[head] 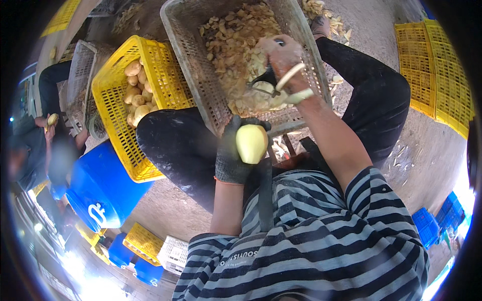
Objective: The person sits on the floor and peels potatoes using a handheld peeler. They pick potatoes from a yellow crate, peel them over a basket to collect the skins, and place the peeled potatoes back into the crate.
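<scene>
My left hand point(232, 160), in a dark knit glove with an orange cuff edge, holds a peeled, pale yellow potato point(252, 145) above my lap. Bare and slightly blurred, my right hand point(281, 50) grips a dark-handled peeler point(268, 79) over the crate, apart from the potato. Strips of peel point(290, 78) show beside my right wrist, one curling up near the peeler's blade. Below that hand, a grimy grey plastic crate point(188, 64) between my legs holds a heap of potato peelings point(235, 49).
A yellow crate point(103, 84) of unpeeled potatoes point(138, 99) tilts beside my left knee, near a blue barrel point(109, 184). At far left another person point(32, 146) holds a potato. Stacked yellow crates point(433, 71) stand at right. Peel scraps point(337, 79) lie on the floor.
</scene>
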The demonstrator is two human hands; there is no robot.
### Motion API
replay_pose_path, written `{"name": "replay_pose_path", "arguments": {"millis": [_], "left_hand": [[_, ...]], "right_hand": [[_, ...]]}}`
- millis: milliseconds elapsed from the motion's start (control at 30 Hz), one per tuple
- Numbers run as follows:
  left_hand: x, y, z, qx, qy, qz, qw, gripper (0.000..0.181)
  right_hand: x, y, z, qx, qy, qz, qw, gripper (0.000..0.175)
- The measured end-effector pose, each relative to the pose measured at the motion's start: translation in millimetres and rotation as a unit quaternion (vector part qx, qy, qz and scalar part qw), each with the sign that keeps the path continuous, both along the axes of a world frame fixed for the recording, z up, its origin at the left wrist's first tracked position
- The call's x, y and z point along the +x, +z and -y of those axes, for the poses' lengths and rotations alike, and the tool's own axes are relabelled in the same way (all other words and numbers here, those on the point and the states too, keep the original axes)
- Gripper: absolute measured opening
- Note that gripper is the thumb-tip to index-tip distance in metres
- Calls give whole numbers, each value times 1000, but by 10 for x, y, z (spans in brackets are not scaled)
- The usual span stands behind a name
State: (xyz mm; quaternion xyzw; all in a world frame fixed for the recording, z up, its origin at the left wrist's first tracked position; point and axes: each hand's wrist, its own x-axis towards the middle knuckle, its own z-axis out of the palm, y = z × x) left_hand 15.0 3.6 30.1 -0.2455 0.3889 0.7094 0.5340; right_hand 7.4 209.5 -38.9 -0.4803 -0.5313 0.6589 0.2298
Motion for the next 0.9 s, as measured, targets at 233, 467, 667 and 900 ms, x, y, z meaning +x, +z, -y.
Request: {"name": "replay_pose_path", "arguments": {"millis": [233, 467, 667, 900], "left_hand": [[-75, -213, 88, 67, 98, 85, 989, 40], [-32, -211, -67, 6, 113, -18, 993, 34], [46, -141, -4, -59, 98, -112, 987, 26], [138, -144, 76, -22, 34, -208, 977, 26]], "right_hand": [[506, 842, 488, -90, -17, -77, 993, 25], [538, 832, 910, -140, -8, -138, 981, 23], [352, 813, 724, -170, 2, -104, 980, 24], [121, 402, 427, -115, 173, -50, 977, 24]]}}
